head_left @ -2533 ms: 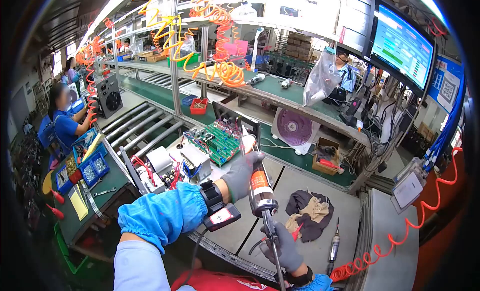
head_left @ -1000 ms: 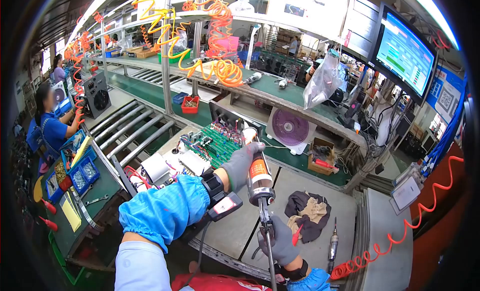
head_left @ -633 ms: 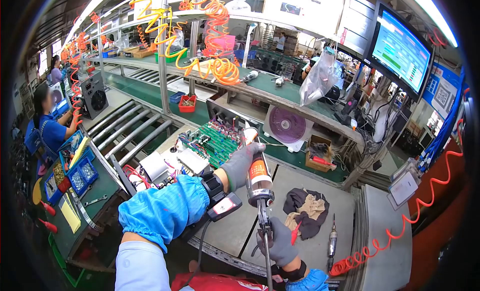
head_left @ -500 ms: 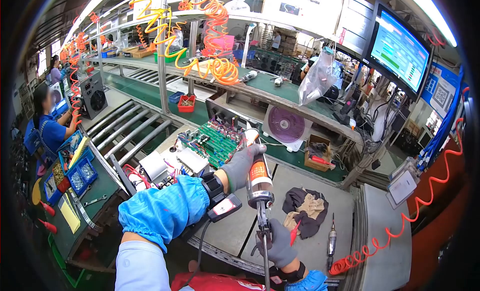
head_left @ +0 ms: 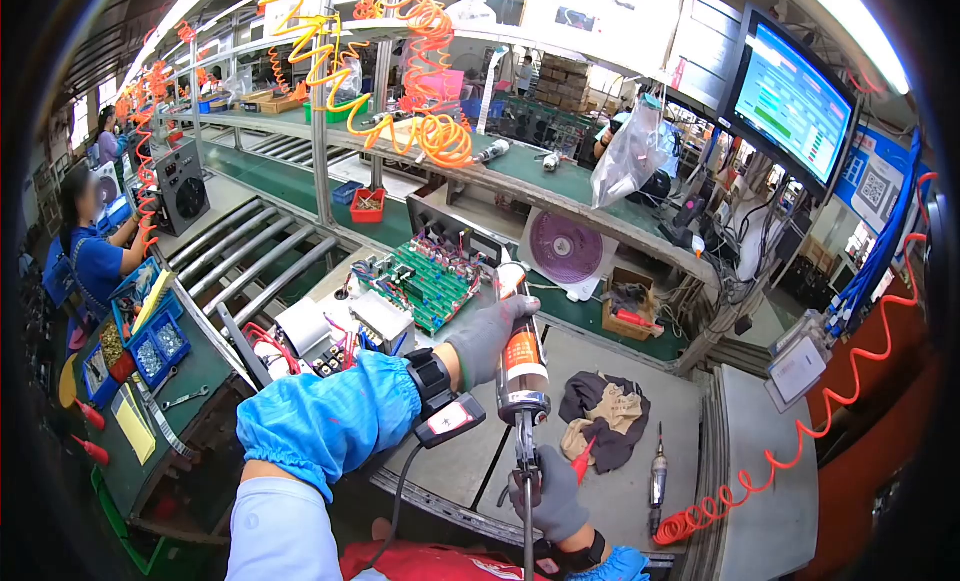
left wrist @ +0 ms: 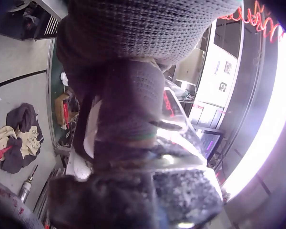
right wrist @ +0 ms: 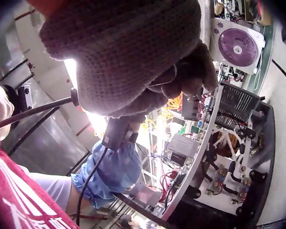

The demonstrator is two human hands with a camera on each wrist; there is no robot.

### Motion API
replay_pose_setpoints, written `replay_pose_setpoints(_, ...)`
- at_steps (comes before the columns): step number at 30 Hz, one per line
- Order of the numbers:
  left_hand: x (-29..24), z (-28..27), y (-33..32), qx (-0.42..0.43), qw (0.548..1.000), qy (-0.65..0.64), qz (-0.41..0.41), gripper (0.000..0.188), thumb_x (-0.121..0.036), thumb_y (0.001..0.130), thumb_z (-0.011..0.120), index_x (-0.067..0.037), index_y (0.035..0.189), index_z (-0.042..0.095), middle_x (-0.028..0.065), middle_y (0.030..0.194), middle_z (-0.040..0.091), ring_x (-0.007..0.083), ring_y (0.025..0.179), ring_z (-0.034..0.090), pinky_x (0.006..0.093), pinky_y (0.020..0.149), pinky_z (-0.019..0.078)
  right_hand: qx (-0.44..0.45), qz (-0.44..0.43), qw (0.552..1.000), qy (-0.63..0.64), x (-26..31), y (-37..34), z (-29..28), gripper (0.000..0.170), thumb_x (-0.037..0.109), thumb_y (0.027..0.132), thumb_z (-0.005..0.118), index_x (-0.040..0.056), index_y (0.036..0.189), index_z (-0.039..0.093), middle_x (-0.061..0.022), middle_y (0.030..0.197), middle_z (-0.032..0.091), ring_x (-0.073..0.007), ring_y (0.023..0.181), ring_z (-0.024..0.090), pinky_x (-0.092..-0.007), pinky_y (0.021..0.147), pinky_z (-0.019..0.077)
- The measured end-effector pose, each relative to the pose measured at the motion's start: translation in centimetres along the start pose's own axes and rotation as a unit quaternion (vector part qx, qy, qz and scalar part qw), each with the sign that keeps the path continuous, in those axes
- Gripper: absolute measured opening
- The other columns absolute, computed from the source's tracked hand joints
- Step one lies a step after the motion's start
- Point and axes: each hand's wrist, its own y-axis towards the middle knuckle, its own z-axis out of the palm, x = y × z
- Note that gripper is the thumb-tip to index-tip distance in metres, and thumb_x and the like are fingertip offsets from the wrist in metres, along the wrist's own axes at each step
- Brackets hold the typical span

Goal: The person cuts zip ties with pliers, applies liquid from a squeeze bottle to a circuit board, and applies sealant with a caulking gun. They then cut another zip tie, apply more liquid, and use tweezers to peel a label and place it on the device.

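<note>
A caulking gun with an orange-labelled cartridge slants across the middle of the head view, its nozzle end near a green circuit board. My gloved left hand grips the barrel from its left side, near the front. At the rear, my gloved right hand grips the handle, beside the trigger and the long plunger rod. The board sits in an opened electrical unit with a white box and red wires. In the right wrist view, the right glove is curled, and the unit's underside parts show beyond.
A dark and tan cloth lies on the grey bench right of the gun, with a red pointed tool by it. A power screwdriver lies near a red coiled hose. Roller conveyor and blue parts bins stand left.
The gun's rear and my right hand have swung a little left, leaving the gun more upright in view. Both hands keep their grips. The surroundings have shifted slightly left in the head view.
</note>
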Motion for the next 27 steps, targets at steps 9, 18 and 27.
replay_pose_setpoints(9, 0.7, -0.6, 0.6, 0.028, 1.000, 0.002, 0.004, 0.025, -0.024, 0.097, 0.058, -0.008, 0.105, 0.042, 0.0107, 0.067, 0.058, 0.0279, 0.054, 0.064, 0.0424, 0.050, 0.0580, -0.008, 0.046, 0.998, 0.029, -0.6, -1.0, 0.6, 0.036, 0.030, 0.078, 0.080, 0.0036, 0.091, 0.060, -0.0112, 0.072, 0.056, -0.0289, 0.061, 0.055, -0.0382, 0.057, 0.0443)
replay_pose_setpoints(18, 0.4, -0.1, -0.4, 0.022, 1.000, 0.007, 0.010, 0.024, -0.022, 0.097, 0.057, -0.009, 0.105, 0.039, 0.0099, 0.069, 0.057, 0.0266, 0.055, 0.065, 0.0407, 0.050, 0.0587, -0.011, 0.031, 0.999, 0.011, -0.4, -0.8, 0.9, 0.029, 0.023, 0.078, 0.076, 0.0037, 0.089, 0.057, -0.0102, 0.070, 0.055, -0.0264, 0.058, 0.055, -0.0367, 0.055, 0.0444)
replay_pose_setpoints(27, 0.2, 0.2, -0.6, 0.017, 1.000, 0.004, 0.012, 0.023, -0.018, 0.097, 0.057, -0.009, 0.105, 0.038, 0.0100, 0.068, 0.056, 0.0266, 0.053, 0.064, 0.0408, 0.047, 0.0579, 0.000, 0.041, 0.999, 0.024, -0.5, -0.9, 0.7, 0.032, 0.028, 0.079, 0.077, 0.0037, 0.090, 0.060, -0.0121, 0.072, 0.058, -0.0301, 0.061, 0.058, -0.0384, 0.057, 0.0459)
